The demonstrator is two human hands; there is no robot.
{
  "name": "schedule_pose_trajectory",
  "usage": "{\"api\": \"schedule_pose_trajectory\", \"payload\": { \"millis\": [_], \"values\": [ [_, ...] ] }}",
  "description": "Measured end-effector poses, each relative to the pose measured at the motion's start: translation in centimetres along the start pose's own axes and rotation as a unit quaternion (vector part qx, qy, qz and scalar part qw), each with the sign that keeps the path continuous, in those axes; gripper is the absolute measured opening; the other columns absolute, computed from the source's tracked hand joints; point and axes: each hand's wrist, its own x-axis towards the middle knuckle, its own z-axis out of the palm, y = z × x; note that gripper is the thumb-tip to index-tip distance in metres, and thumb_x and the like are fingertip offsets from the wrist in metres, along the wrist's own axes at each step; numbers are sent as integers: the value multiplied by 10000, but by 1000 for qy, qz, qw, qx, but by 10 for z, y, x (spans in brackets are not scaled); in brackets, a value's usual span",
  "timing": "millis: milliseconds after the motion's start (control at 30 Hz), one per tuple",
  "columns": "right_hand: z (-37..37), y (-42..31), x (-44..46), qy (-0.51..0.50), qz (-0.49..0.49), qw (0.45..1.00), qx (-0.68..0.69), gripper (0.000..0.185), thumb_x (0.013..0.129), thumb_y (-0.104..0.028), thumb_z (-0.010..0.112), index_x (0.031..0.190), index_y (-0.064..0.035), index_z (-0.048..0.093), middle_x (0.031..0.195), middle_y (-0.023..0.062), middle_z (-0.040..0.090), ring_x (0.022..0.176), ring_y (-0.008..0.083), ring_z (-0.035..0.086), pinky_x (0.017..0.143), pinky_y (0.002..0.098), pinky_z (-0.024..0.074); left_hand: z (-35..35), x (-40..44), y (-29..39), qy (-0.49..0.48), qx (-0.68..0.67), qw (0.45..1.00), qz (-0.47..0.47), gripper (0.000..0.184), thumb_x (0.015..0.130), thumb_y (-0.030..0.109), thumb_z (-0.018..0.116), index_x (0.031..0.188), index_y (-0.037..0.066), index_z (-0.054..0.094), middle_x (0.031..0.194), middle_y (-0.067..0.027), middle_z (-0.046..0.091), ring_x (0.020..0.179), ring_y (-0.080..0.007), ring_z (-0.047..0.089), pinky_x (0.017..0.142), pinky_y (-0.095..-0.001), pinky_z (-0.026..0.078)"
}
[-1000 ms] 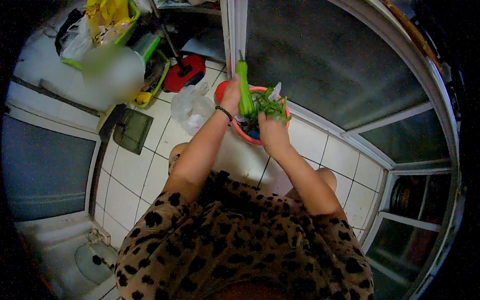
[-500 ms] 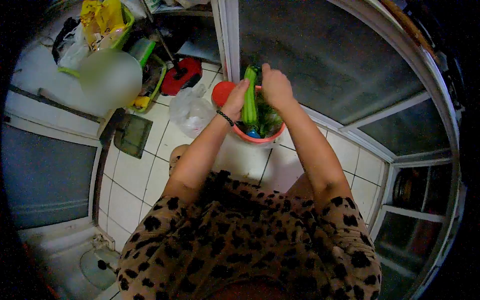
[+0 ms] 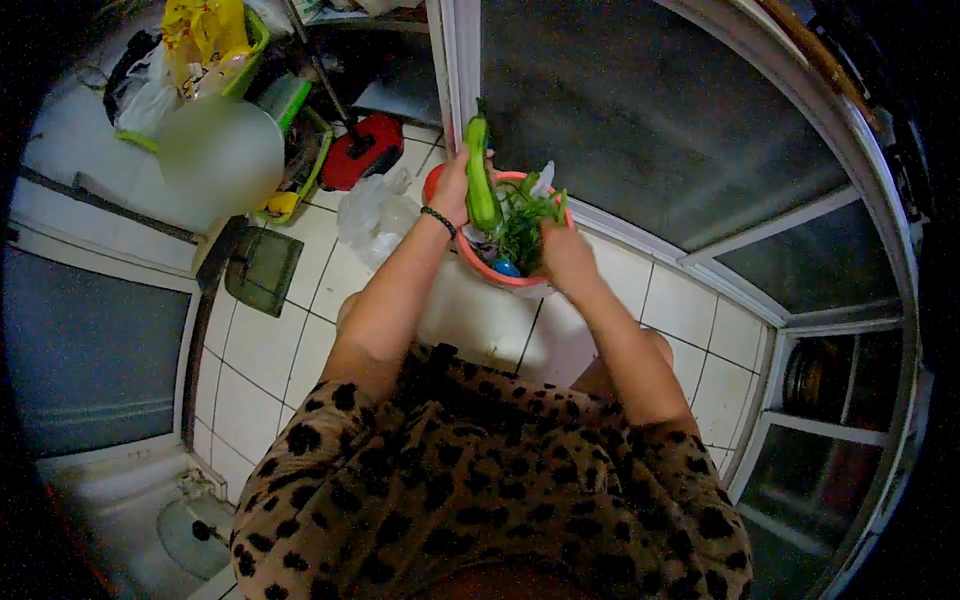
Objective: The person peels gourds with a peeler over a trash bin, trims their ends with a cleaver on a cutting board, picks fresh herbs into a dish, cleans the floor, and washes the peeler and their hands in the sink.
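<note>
A long green gourd is held upright in my left hand, its dark stem end pointing away from me. Its lower end hangs over the left side of a pink-red basin. Inside the basin lie leafy green scraps and a blue item. My right hand is closed at the basin's right rim, beside the greens; its fingertips are hidden and blurred, so what it grips cannot be made out.
Left of the basin, a clear plastic bag lies on the tiled floor. Behind it are a red broom head and a dustpan. A glass door frame runs along the right.
My right hand has moved from the gourd's top end down to the basin's right rim. The gourd, in my left hand, has shifted slightly left and away from me.
</note>
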Motion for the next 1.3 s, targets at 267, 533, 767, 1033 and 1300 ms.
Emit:
{"api": "schedule_pose_trajectory", "payload": {
  "millis": [267, 533, 767, 1033, 1300],
  "values": [
    [-64, -36, 80, 117, 1, 993, 2, 195, 795, -46, 481, 982, 6, 499, 774, 241, 610, 748, 401, 613, 629, 490, 489, 19, -16, -16, -16, 139, 989, -37, 379, 930, 419, 419, 1075, 74, 482, 903, -54, 553, 771, -157, 548, 692, -309, 466],
    [-6, -45, 14, 73, -78, 992, -61, 164, 801, -43, 461, 957, -5, 497, 798, 220, 618, 664, 356, 630, 562, 428, 513, 6, -5, -7, 15, 187, 978, 92, 435, 932, 401, 430, 1186, 50, 464, 1013, -35, 525, 907, -148, 493, 806, -304, 413],
    [-2, -6, -18, -57, -1, 997, -59, 188, 789, -75, 496, 968, -17, 497, 790, 214, 615, 742, 374, 618, 614, 471, 492, 7, -9, 7, 19, 55, 995, 84, 422, 937, 436, 395, 1077, 60, 523, 819, -39, 549, 715, -132, 528, 643, -279, 444],
    [-66, -34, 82, 117, -16, 992, -38, 194, 797, -53, 498, 981, 8, 502, 784, 230, 615, 739, 398, 615, 634, 465, 501, 10, -15, -14, -3, 158, 987, 9, 416, 945, 441, 364, 1055, 67, 509, 840, -54, 557, 726, -151, 542, 646, -302, 453],
    [-21, -54, 40, 84, -94, 989, -76, 141, 798, -55, 484, 931, -15, 501, 776, 194, 619, 701, 352, 631, 593, 437, 513, 4, -8, -7, 55, 234, 964, 114, 401, 950, 367, 394, 1166, 38, 470, 961, -66, 526, 850, -151, 514, 751, -293, 439]
  ]
}}
